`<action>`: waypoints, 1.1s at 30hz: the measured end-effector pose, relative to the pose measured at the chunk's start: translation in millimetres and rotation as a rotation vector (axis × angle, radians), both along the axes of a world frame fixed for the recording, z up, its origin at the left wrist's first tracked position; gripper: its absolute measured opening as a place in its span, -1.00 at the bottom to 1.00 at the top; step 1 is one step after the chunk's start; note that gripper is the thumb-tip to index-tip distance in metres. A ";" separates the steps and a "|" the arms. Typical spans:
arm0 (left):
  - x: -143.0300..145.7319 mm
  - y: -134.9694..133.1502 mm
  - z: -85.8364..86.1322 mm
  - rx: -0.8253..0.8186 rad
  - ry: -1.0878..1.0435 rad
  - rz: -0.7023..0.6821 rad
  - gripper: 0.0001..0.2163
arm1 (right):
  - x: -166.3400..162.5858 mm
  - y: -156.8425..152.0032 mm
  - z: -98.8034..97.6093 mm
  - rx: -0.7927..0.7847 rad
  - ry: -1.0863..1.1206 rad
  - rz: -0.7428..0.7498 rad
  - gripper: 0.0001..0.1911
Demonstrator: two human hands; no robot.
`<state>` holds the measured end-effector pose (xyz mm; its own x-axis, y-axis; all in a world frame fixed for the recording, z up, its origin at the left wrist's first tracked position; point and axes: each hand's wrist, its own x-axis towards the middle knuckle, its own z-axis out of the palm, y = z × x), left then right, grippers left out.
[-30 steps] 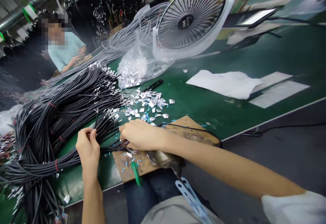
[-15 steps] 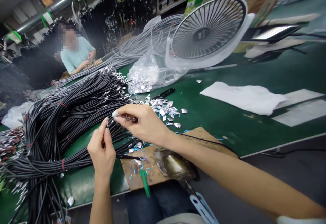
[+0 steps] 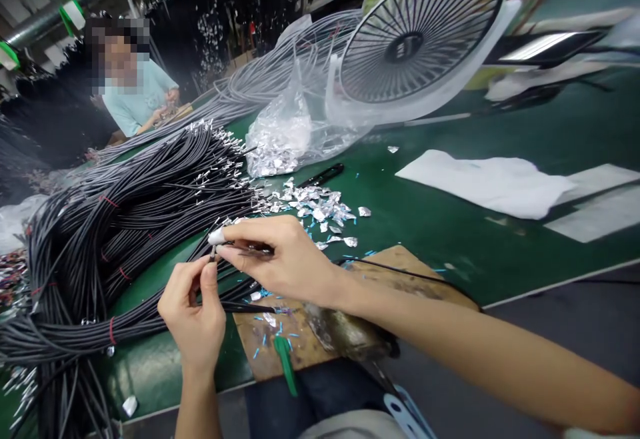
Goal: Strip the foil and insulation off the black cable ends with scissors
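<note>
My left hand (image 3: 193,309) pinches the end of one black cable between thumb and fingers, just above the green bench. My right hand (image 3: 280,256) is closed round a small dark tool whose tip meets that cable end; its forefinger wears a white tip cover. A big bundle of black cables (image 3: 120,226), tied with red bands, lies to the left with foil-wrapped ends pointing right. Silver foil scraps (image 3: 313,209) lie scattered beyond my right hand. A worn wooden board (image 3: 350,306) with blue and silver bits sits under my wrists.
A white fan (image 3: 415,39) stands at the back beside a clear plastic bag of foil (image 3: 287,136). White cloth (image 3: 490,182) and paper lie to the right. Grey cables (image 3: 260,82) run to the far left, where another person (image 3: 135,96) sits working. A black pen (image 3: 323,174) lies near the scraps.
My right hand rose from the board, where it lay among the cables, to meet the left, which lifted one cable end. Since half a second ago both hands have hardly moved.
</note>
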<state>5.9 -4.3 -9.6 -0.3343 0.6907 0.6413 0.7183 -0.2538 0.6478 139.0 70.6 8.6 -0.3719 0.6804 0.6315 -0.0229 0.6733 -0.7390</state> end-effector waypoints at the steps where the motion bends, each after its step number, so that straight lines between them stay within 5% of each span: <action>1: 0.0 0.0 -0.1 0.014 -0.012 0.004 -0.91 | 0.6 -0.7 1.8 -0.033 -0.051 -0.029 -0.81; 6: 0.4 -0.1 0.0 0.122 -0.093 0.055 -0.97 | 5.0 -6.9 10.2 -0.048 -0.345 -0.067 -0.61; 18: 2.8 -0.7 0.6 0.155 -0.089 0.068 -0.99 | 5.4 -9.9 -2.2 0.247 -0.008 0.003 -0.77; 26: 1.3 0.9 4.0 -0.014 -0.098 0.064 -0.77 | 1.7 -12.6 -6.8 0.437 -0.161 -0.158 -0.74; 33: -0.5 -1.2 5.5 -0.126 -0.177 0.039 -0.61 | -1.3 -10.8 -11.4 0.374 -0.091 -0.056 -0.72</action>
<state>5.5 -5.5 -4.2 -0.4620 0.7462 0.4794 0.5983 -0.1368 0.7895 137.7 59.8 -2.8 -0.4066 0.4301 0.8060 0.0760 0.8951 -0.4393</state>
